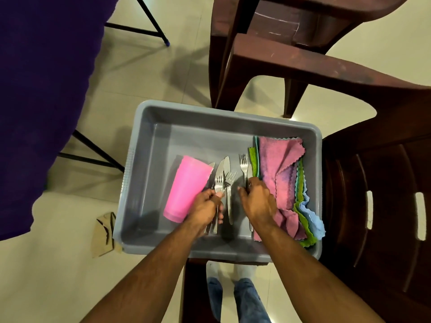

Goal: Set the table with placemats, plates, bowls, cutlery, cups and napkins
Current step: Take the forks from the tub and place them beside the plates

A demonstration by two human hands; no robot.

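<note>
Now, both hands are down in the grey tub [149,141], napkins [279,173] stacked at its right, pink cup [186,185] lying left. Left hand [205,206] grips cutlery [224,173] mid-tub; right hand [258,199] pinches a fork [243,165].

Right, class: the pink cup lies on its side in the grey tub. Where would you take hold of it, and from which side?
Grip the pink cup round its wide, rim end, coming from above and the tub's bare left side. It lies tilted, narrow base towards the person, and its right flank is crowded by the cutlery that the left hand grips. That is probably the freest approach.
</note>
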